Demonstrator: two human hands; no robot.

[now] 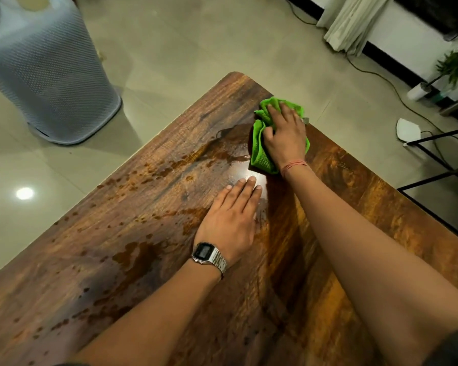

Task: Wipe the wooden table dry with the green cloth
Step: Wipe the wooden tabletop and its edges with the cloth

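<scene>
No text, label, brand or number can be read anywhere in the view. The wristwatch [209,257] on the left wrist, near the middle of the wooden table [117,233], has a small dark display, but whatever digits or maker's mark it carries are too small and dim to make out.

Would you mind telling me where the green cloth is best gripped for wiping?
From above, on its bunched middle: the green cloth lies crumpled on the wooden table, and the right hand already presses there, fingers curled into the folds.
</scene>
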